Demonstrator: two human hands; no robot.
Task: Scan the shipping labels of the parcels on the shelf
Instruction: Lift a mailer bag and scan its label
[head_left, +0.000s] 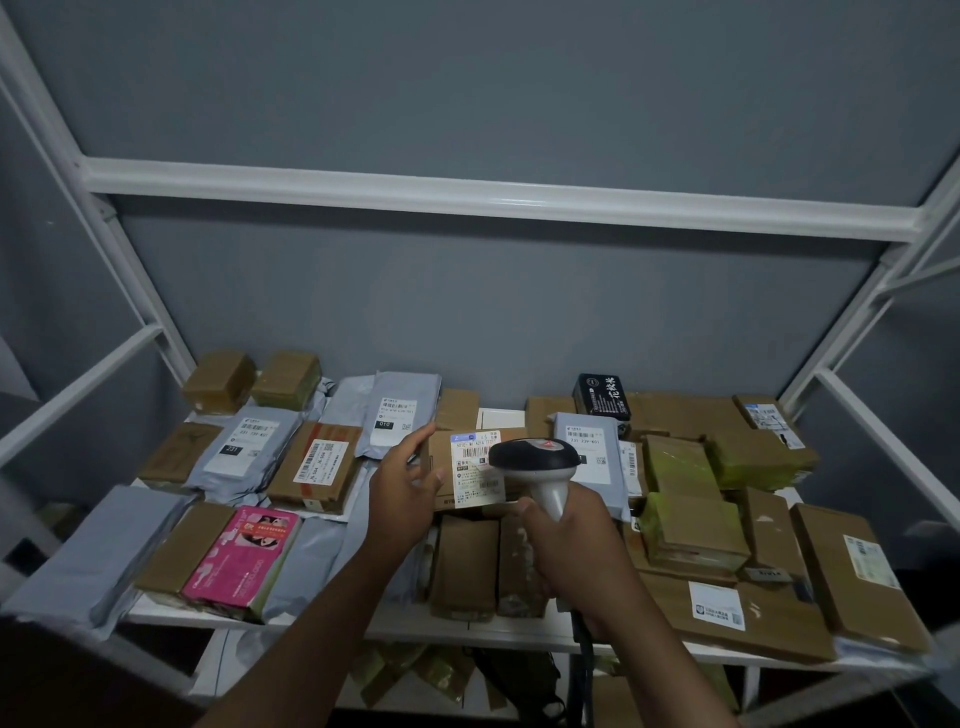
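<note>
Centre frame: left hand (402, 486) grips a cardboard parcel (470, 475); right hand (563, 545) grasps the scanner (537, 462), aimed at its shipping label (475, 475).

Centre frame, the left hand (402, 480) grips the left edge of a cardboard parcel (470, 470), tilting its shipping label (476, 467) up. The right hand (563, 540) grips a handheld scanner (537, 462), head over the label. Grey mailers and brown boxes crowd the white shelf (498, 631); a pink box (244, 556) sits lower left.
</note>
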